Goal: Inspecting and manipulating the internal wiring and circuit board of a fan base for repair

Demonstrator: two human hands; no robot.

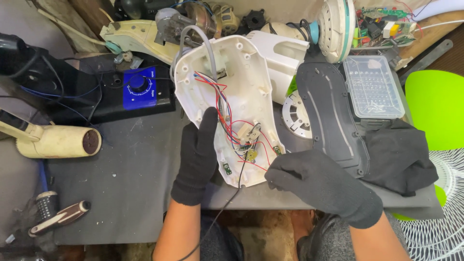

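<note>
Both gloved hands — left hand (197, 157), right hand (316, 181) — on wire-filled white shell (241, 82).

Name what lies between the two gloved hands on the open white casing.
In the head view, red, blue and black wires and a small switch part lie between the left hand and right hand.

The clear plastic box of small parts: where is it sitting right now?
In the head view, the clear plastic box sits upper right on the bench, beside the dark grey base plate and above the black cloth.
</note>
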